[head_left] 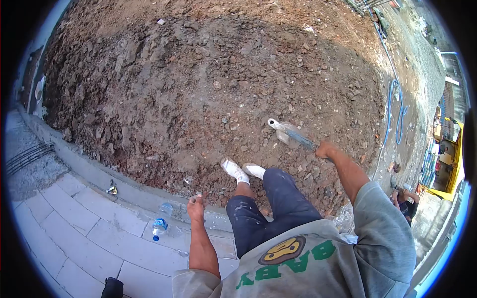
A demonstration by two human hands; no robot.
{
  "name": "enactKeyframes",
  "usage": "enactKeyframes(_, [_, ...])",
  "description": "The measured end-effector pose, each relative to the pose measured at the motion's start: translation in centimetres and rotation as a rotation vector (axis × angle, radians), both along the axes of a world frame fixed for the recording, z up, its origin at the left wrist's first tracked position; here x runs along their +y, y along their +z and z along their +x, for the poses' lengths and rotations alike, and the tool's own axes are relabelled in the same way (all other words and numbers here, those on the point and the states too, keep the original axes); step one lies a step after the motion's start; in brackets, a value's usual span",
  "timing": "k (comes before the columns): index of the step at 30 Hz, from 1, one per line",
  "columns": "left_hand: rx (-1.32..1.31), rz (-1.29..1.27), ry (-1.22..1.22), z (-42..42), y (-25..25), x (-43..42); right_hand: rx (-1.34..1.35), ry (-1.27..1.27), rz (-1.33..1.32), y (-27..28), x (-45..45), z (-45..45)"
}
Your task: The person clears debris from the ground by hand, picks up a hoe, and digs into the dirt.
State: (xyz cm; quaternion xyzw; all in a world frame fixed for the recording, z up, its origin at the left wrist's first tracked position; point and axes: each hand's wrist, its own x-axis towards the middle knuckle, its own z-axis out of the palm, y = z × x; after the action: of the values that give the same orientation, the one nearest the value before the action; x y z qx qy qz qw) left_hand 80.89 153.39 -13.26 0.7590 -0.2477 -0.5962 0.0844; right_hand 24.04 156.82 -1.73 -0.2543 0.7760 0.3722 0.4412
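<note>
My right hand (325,149) is closed around one end of a long grey-blue tool (300,139), which has a pale, dusty head with a round hole at its far end. The tool reaches out over the rubble soil (198,99), to the right of my feet. My left hand (196,207) hangs near the concrete kerb with its fingers curled in; whether something small is between them cannot be made out. A plastic water bottle (161,222) with a blue label lies on the paving to the left of that hand.
Pale paving slabs (94,208) and a concrete kerb (89,171) border the soil at lower left. Thin rods (29,158) lie at the far left. A blue hose (399,111) is coiled on the right. Another person (406,202) is at the right, near a yellow structure (455,169).
</note>
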Motion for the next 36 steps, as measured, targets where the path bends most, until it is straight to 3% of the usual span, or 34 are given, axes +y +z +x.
enactKeyframes(3, [-0.019,-0.029,-0.021,0.1,2.3,-4.9,-0.049,0.053,0.048,-1.7,2.8,-1.1])
enactKeyframes(8, [-0.072,-0.09,-0.067,-1.0,6.3,-11.5,-0.045,-0.087,0.028,-3.8,5.2,-3.3])
enactKeyframes(12, [-0.058,-0.167,0.006,-4.3,8.1,-16.0,-0.121,-0.1,-0.004,-2.1,2.6,-6.8])
enactKeyframes(14, [-0.13,-0.166,-0.064,-6.6,8.3,-18.0,-0.163,-0.239,0.152,-1.4,0.1,-9.0])
enactKeyframes(18, [-0.121,-0.202,-0.11,-15.5,9.4,-21.9,-0.321,-0.023,0.13,-1.6,-3.5,-13.8])
enactKeyframes(21, [-0.049,-0.224,-0.212,-26.2,10.6,-26.3,-0.349,-0.085,0.242,-1.6,-6.3,-16.2])
enactKeyframes(24, [0.046,-0.302,-0.2,-34.7,15.4,-28.5,-0.431,0.15,0.12,-3.8,-6.0,-20.0])
enactKeyframes(27, [-0.003,-0.425,-0.344,-38.9,17.0,-29.8,-0.451,0.141,0.069,-0.3,-7.3,-23.9])
enactKeyframes(30, [-0.094,-0.316,-0.331,-39.6,19.7,-31.3,-0.191,0.034,-0.127,4.1,-8.0,-25.4])
enactKeyframes(33, [-0.243,-0.19,-0.294,-37.7,17.5,-31.8,-0.089,-0.168,-0.233,5.9,-9.1,-26.6])
enactKeyframes(36, [-0.305,-0.215,-0.279,-36.0,18.8,-31.7,-0.057,-0.115,-0.339,9.2,-12.7,-26.8])
